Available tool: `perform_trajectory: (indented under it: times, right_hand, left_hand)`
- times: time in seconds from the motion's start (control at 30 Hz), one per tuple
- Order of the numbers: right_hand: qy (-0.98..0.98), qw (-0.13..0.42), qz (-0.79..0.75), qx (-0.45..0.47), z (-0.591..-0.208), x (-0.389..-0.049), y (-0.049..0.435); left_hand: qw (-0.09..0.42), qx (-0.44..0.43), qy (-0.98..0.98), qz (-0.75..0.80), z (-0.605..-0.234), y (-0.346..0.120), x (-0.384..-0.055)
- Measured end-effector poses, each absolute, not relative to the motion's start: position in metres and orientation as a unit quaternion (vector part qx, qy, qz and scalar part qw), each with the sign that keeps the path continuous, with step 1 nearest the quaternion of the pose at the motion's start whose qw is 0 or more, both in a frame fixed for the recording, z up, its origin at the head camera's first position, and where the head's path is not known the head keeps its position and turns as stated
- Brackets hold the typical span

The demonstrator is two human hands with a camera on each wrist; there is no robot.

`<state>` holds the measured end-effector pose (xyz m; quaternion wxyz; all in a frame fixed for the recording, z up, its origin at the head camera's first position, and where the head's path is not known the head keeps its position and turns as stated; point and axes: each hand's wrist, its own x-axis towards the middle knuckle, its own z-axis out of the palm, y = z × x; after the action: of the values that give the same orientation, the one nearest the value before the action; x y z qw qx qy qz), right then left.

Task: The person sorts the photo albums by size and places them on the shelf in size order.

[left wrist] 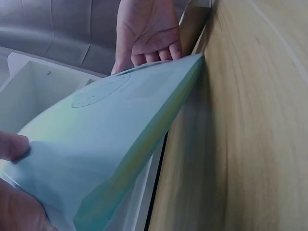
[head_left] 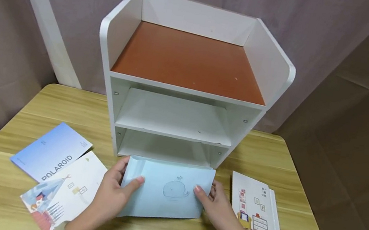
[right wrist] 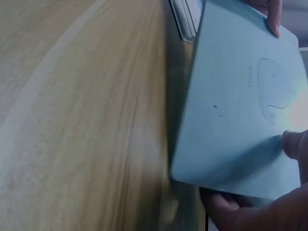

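Observation:
Both hands hold a light blue booklet (head_left: 163, 202) with a whale drawing on its cover, tilted up in front of the shelf unit. The left hand (head_left: 112, 194) grips its left side, thumb on the cover and fingers behind. On the right side, the right hand (head_left: 223, 213) pinches it the same way. In the left wrist view the booklet's lower edge (left wrist: 159, 130) looks thick and layered, with one corner close to the tabletop. The right wrist view shows the right thumb (right wrist: 291, 144) pressed on the cover; the fingers behind are partly hidden.
A white shelf unit (head_left: 188, 90) with a brown top stands behind the booklet on the wooden table (head_left: 251, 153). To the left lie a blue POLAROID booklet (head_left: 52, 150) and an overlapping illustrated white booklet (head_left: 88, 172). Another illustrated booklet (head_left: 254, 202) lies at right.

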<state>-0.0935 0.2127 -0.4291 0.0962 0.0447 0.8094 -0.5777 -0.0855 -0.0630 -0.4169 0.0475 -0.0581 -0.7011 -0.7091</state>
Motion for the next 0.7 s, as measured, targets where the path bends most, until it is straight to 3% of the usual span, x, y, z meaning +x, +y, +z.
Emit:
perform_trajectory:
  times: [0.33, 0.53, 0.7]
  right_hand:
    - [0.779, 0.103, -0.618, 0.033, -0.431, -0.092, 0.211]
    - [0.781, 0.126, -0.612, -0.004, -0.436, -0.089, 0.210]
    - [0.779, 0.099, -0.618, -0.021, -0.439, -0.087, 0.208]
  left_hand:
    - [0.115, -0.085, -0.673, -0.726, -0.413, -0.069, -0.084]
    - [0.121, -0.063, -0.648, -0.749, -0.410, -0.072, -0.085]
    - [0.120, -0.055, -0.616, -0.777, -0.408, -0.074, -0.086]
